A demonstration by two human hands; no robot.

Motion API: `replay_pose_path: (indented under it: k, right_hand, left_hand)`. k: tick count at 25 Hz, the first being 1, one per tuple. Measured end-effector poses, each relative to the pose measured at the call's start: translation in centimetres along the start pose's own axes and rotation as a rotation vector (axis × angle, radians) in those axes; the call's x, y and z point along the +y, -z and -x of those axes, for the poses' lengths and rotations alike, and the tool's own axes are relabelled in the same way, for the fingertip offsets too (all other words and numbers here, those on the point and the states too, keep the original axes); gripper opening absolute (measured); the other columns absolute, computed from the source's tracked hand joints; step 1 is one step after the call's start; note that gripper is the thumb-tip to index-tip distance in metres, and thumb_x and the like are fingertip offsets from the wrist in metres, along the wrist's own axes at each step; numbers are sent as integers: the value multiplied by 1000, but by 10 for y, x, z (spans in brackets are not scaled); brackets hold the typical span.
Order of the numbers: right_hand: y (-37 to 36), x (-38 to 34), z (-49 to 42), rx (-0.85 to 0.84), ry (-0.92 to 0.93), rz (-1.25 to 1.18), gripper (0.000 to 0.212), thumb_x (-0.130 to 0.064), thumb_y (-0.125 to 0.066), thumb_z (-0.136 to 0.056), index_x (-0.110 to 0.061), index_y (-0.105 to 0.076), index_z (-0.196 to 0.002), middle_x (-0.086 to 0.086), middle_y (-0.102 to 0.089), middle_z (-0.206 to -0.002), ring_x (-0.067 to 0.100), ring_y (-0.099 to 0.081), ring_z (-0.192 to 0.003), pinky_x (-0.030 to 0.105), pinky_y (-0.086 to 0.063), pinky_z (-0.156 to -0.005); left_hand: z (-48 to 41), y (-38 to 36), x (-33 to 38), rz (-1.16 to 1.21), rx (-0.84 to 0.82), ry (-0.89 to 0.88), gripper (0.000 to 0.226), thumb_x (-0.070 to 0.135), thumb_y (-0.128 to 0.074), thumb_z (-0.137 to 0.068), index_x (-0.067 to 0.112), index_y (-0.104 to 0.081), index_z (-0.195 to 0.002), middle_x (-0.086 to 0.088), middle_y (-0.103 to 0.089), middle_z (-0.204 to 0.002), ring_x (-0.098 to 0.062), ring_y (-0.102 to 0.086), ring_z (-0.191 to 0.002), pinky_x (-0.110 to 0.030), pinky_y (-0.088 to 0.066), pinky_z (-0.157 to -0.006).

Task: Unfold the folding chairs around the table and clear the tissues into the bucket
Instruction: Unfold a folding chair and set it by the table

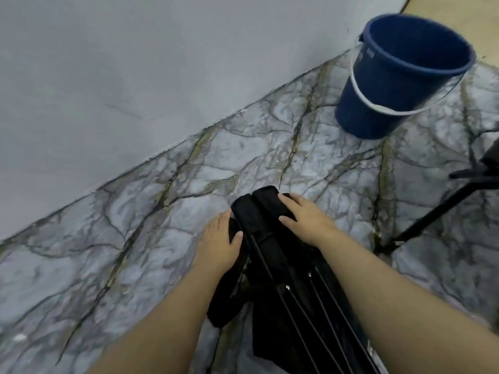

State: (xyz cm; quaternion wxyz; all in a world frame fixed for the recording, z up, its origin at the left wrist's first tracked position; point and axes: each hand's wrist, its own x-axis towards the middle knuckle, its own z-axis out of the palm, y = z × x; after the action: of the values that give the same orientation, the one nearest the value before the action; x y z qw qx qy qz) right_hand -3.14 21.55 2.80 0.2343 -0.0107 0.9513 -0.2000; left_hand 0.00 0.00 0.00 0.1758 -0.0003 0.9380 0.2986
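Marble-patterned floor [151, 217] meets a grey wall. Folded black chair [266, 255] stands collapsed; left hand [220, 242] and right hand [305, 215] grip its fabric tops. Blue bucket [399, 76] stands well apart. Unfolding in hand: next, spread the tops apart.

Both forearms bare, reaching fwd and down from bottom of view, converging. Left hand [220, 245] palm down, fingers curled over, thumb angled inward to the right. Right hand [306, 215] palm down, fingers flatter, spread, pointing up-left. Hands near, not touching.
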Motion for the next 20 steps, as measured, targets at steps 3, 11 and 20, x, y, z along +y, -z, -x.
replay_pose_path:
  k: [3,11,20]
  right_hand:
    - [-21,17,-45,45,10,-5,56,-42,-39,-98,-34,-16,-148,2,-14,-159,23,-17,-144,41,-25,-117]
    - [-51,23,-97,21,23,-139,51,-39,-40,-99,-37,-23,-146,9,-30,-148,28,-37,-133,37,-33,-111]
    - [-10,-8,-52,73,-36,-489,44,-18,-45,-98,-40,-43,-136,2,-47,-145,19,-46,-128,21,-35,-99]
  left_hand:
    - [-42,-25,-22,49,34,-13,65,41,-41,-94,16,-13,-147,-8,-20,-156,-22,-17,-143,-38,-18,-118]
    - [-76,-54,-27,218,-1,12,65,44,-43,-92,27,-12,-146,-6,-40,-146,-24,-35,-134,-38,-32,-108]
    - [-42,-22,10,907,-48,210,56,23,-51,-90,57,-26,-127,3,-42,-144,-18,-49,-124,-47,-44,-103]
